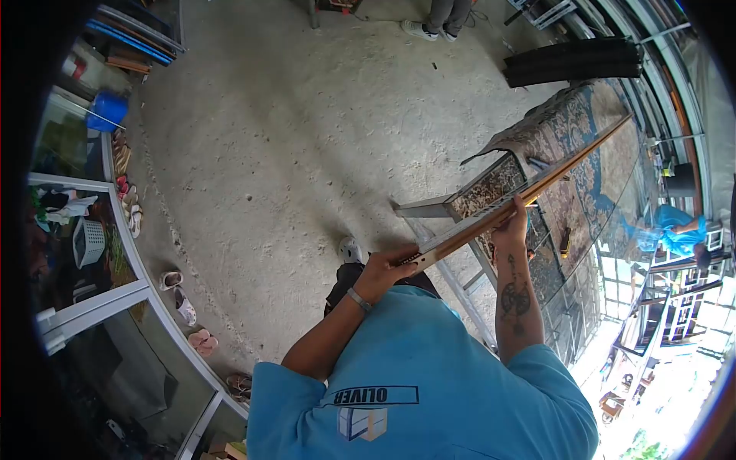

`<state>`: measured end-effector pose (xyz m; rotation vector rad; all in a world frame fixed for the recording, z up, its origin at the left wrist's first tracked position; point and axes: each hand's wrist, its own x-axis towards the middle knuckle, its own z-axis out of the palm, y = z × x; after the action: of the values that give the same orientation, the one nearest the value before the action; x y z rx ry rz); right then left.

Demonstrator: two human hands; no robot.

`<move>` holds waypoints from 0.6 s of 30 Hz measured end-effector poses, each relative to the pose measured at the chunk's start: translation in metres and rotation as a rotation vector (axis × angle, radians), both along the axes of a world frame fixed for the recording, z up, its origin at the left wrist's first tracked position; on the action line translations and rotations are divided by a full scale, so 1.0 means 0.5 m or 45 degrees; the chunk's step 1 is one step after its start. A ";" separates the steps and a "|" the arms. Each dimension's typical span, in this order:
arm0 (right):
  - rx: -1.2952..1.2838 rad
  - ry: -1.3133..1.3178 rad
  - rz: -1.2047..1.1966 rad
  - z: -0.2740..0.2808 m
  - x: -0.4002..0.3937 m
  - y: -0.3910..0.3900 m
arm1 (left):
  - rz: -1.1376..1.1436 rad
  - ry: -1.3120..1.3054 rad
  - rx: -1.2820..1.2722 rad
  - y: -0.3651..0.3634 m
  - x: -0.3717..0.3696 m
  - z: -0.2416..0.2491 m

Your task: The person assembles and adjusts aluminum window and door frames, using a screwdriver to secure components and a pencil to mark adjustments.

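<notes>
A long brown, wood-coloured profile bar (pixel 460 234) with a pale slotted upper side runs diagonally from my waist up to the right. My left hand (pixel 381 274) is closed around its near end, a band on the wrist. Further along, my right hand (pixel 512 227) grips the bar from its outer side, fingers wrapped round it. The bar's far part lies over a worktable covered with a patterned carpet (pixel 573 126). On the tabletop beside my right forearm is a yellow-and-black tool (pixel 566 241), its kind too small to tell.
Black curved panels (pixel 573 63) stand past the table, near racks of long profiles (pixel 682 100) at right. Another person's legs (pixel 447 17) show at the far end of the concrete floor (pixel 253 153). Shoes (pixel 184 305) line the glazed frames (pixel 96 314) at left, near a blue bucket (pixel 106 111).
</notes>
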<state>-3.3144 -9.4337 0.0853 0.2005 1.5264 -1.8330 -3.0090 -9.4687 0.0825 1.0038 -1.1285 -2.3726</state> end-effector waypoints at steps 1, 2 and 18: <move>0.008 -0.004 0.026 0.011 0.004 0.005 | -0.021 0.026 -0.009 0.001 0.002 -0.002; 0.020 -0.004 0.021 0.003 -0.004 0.013 | -0.045 0.052 -0.015 0.006 0.003 -0.005; -0.123 -0.091 0.056 0.009 0.000 -0.003 | 0.301 0.343 0.572 0.021 -0.023 -0.050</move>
<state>-3.3145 -9.4353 0.0896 0.1832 1.3800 -1.8404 -3.0207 -9.4582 0.0577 0.8522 -0.3650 -2.5148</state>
